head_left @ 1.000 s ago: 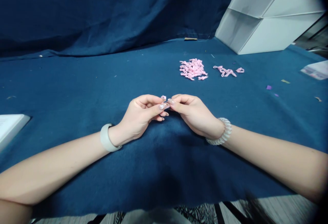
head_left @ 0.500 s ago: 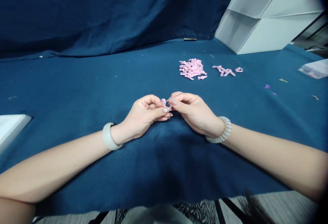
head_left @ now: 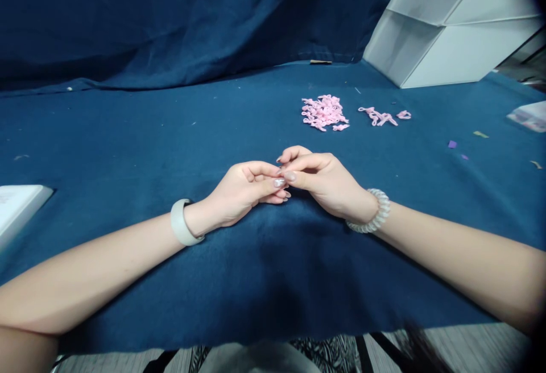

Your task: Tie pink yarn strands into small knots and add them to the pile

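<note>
Fingertips point(head_left: 290, 176) of the left hand point(head_left: 245, 194) and the right hand point(head_left: 335, 188) meet above the blue-covered desk point(head_left: 170, 145). In each grip, the thumb and the index finger are brought close together; whether they pinch some small thing between, I cannot tell, because the fingers cover this place.

Beyond the right hand lies a pile of pink pieces point(head_left: 325, 112), looped and apparently knotted from cord. To the right of it is a smaller pink group point(head_left: 386, 118), with 1 piece slightly apart at its right end. Both hands are well clear of these 2 heaps.

I judge such pieces to be very light, soft and flexible, not fragile, but easily tangled with neighbours. The thicker knot should be the surer place for holding, with 2 fingertips; a loop would probably bend or slip.
</note>
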The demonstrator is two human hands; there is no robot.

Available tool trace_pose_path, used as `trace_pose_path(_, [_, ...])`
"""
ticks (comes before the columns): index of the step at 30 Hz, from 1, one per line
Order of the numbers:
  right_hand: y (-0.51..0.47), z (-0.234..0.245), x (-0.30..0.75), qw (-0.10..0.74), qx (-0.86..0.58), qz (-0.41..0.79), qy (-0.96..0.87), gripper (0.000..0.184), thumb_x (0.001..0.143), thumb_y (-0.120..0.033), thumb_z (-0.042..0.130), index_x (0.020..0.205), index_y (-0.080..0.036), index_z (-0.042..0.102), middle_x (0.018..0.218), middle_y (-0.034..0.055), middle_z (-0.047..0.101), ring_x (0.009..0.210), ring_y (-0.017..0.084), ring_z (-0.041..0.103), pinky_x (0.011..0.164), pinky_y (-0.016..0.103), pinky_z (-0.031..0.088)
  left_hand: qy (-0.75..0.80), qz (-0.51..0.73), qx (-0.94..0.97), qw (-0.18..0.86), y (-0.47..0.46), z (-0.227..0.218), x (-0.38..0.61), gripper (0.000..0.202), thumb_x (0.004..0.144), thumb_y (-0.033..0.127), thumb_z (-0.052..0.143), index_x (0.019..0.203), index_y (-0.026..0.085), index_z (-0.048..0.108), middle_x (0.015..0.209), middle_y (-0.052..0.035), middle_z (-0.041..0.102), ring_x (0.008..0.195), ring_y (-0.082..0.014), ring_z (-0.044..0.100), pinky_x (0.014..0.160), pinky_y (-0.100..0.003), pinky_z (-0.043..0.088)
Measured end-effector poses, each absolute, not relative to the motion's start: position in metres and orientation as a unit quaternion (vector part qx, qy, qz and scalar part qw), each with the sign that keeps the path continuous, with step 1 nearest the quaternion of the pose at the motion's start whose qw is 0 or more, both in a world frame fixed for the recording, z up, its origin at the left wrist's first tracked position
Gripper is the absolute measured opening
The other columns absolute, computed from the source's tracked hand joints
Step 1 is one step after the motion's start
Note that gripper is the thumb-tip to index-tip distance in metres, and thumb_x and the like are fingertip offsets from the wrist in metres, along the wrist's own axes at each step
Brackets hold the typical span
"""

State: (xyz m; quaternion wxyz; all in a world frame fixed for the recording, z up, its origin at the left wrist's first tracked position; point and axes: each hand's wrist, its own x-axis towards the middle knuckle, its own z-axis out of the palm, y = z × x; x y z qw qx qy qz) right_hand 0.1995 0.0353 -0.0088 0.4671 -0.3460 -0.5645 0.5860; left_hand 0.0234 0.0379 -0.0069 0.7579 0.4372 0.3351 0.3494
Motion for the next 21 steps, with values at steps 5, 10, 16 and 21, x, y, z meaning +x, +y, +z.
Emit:
trace_pose_path(5, [0.0362, -0.0031, 0.2037, 0.417, -0.347, 0.583, -0.604, 0.004, 0.068, -0.025, 0.077, 0.068, -0.021, 0.075, 0.099, 0.0050, 0.057, 0.094, 0.015, 0.055, 0.084, 0.031, 0.047, 0.326, 0.316, 0.497, 0.739, 0.0379, -0.0098, 0.0221, 0.017, 0.071, 0.019, 0.077, 0.084, 0.012, 0.069, 0.072, -0.0030, 0.071, 0.068, -0.0098, 0.069, 0.069, -0.017, 0.057])
trace_pose_path(10, [0.0360, -0.0003, 0.2056, 0.394, -0.334, 0.564, -0.644, 0.003, 0.070, -0.022, 0.076, 0.067, -0.021, 0.075, 0.097, 0.0052, 0.058, 0.096, 0.015, 0.056, 0.088, 0.032, 0.046, 0.326, 0.293, 0.550, 0.711, 0.0371, -0.0063, 0.0218, 0.011, 0.071, 0.017, 0.075, 0.079, 0.012, 0.070, 0.072, -0.0036, 0.071, 0.067, -0.0107, 0.068, 0.068, -0.019, 0.056])
trace_pose_path(16, [0.0364, -0.0012, 0.2054, 0.361, -0.310, 0.581, -0.660, 0.012, 0.069, -0.025, 0.076, 0.078, -0.018, 0.074, 0.106, 0.0048, 0.059, 0.096, 0.015, 0.059, 0.091, 0.033, 0.047, 0.329, 0.271, 0.604, 0.674, 0.0369, -0.0027, 0.0214, 0.009, 0.070, 0.017, 0.076, 0.068, 0.012, 0.069, 0.068, -0.0044, 0.071, 0.065, -0.0121, 0.068, 0.067, -0.020, 0.055])
trace_pose_path(21, [0.0379, -0.0061, 0.2050, 0.340, -0.294, 0.606, -0.656, 0.067, 0.066, -0.025, 0.080, 0.127, -0.024, 0.052, 0.130, 0.0069, 0.053, 0.121, 0.019, 0.050, 0.105, 0.037, 0.040, 0.306, 0.263, 0.590, 0.700, 0.0376, -0.0047, 0.0206, 0.011, 0.072, 0.019, 0.075, 0.067, 0.011, 0.068, 0.066, -0.0054, 0.070, 0.062, -0.0119, 0.067, 0.064, -0.020, 0.055])
